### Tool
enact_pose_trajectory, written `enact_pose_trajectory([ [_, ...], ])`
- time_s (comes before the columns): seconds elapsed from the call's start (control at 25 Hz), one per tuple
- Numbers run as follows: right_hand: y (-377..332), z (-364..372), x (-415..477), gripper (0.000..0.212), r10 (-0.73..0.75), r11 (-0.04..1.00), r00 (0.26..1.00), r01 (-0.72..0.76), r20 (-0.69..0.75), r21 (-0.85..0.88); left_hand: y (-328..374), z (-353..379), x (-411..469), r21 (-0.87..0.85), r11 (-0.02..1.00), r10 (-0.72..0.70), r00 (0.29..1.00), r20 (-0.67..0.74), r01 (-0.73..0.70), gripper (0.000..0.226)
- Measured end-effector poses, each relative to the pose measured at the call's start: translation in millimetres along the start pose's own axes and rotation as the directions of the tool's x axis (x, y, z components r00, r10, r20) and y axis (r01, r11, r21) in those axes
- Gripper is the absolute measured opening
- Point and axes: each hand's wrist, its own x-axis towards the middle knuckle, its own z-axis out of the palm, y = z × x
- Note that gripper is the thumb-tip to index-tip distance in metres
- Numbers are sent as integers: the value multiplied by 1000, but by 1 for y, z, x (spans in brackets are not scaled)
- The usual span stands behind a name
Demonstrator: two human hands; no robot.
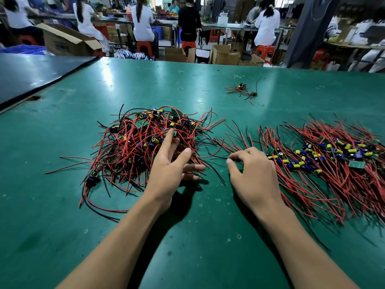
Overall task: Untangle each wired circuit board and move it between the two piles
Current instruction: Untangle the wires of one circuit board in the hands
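Observation:
A tangled pile of wired circuit boards (145, 140) with red and black leads lies left of centre on the green table (200, 236). A combed-out pile of boards (325, 161), wires fanned flat, lies to the right. My left hand (168, 176) rests at the tangled pile's right edge, fingers spread, index finger touching the wires, holding nothing. My right hand (254, 176) hovers at the left edge of the right pile, fingers curled, thumb and index tips close together over thin wire ends; whether it pinches a wire is unclear.
A small separate cluster of wired boards (242, 90) lies farther back on the table. A dark panel (31, 74) covers the far left. Beyond the table's far edge are cardboard boxes (225, 55), red stools and several seated people at other benches.

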Motion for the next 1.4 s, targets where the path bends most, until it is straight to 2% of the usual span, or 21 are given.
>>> enact_pose_trajectory([
  [0.28,-8,18,-6,9,-90,951,996,86,-1,296,0,0,-3,-74,997,7,1000,27,-5,42],
  [0.48,-15,13,-5,27,-30,798,998,56,-53,600,-6,10,-17,179,959,208,974,86,-221,36],
  [0.6,-14,8,-5,45,-77,819,994,108,-77,563,-7,12,-19,191,955,217,974,70,-226,32],
  [0.68,-15,7,-5,43,-206,852,977,203,-49,482,-8,10,-19,243,939,236,970,65,-245,29],
  [0.72,-17,8,-6,38,-233,842,972,209,-14,498,-8,8,-18,294,919,255,965,64,-263,28],
  [0.76,-19,9,-6,33,-205,809,978,148,37,568,-8,7,-18,350,893,276,959,67,-281,28],
  [0.84,-25,8,-5,20,-54,666,986,-82,157,742,-8,8,-19,417,854,310,948,73,-311,24],
  [0.88,-26,7,-4,17,11,606,979,-168,203,777,-8,8,-20,420,848,320,944,81,-323,22],
  [0.92,-26,5,-3,17,46,594,973,-209,226,777,-8,9,-22,417,846,324,941,94,-333,20],
  [1.04,-24,3,-1,20,5,690,968,-184,250,700,-8,11,-26,413,842,320,938,135,-347,18],
  [1.2,-27,1,-5,17,-71,593,942,-226,329,773,-7,9,-25,419,842,320,940,118,-340,20],
  [1.4,-28,0,-9,11,-98,640,958,-148,271,754,-8,7,-20,332,909,249,967,49,-250,24],
])
